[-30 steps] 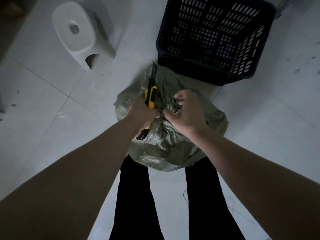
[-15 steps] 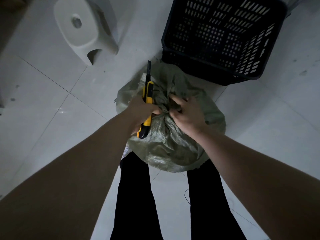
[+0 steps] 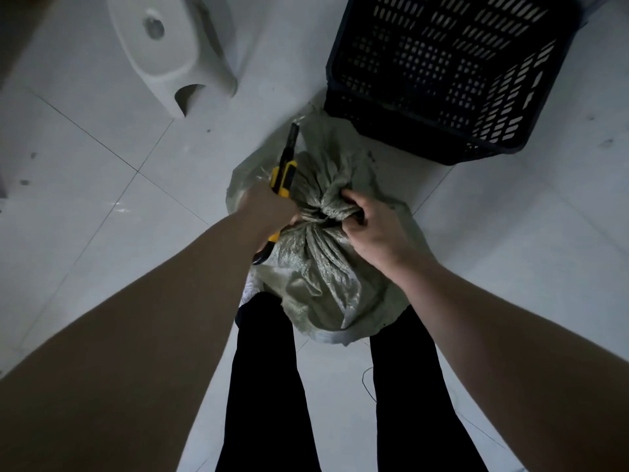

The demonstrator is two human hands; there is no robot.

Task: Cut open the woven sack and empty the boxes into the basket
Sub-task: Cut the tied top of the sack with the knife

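Yellow and black, the knife [image 3: 285,175] sat in my left hand [image 3: 269,207], which was shut tight round its handle. Its dark tip pointed up and away from me, toward the basket [image 3: 401,131]. My right hand [image 3: 377,229] was clamped on the bunched neck of the woven sack [image 3: 326,274], just beside the left one. The neck looked tied shut, so I thought the cut was not made yet. The sack stood on the floor [image 3: 102,165] between my legs [image 3: 265,386], touching the front of the basket. I could not see any boxes.

I worried about my right fingers [image 3: 350,195]. They were very near the knife, and a slip could have nicked them. A deep cut could have hurt the boxes inside. The white stool [image 3: 163,56] stood well apart.
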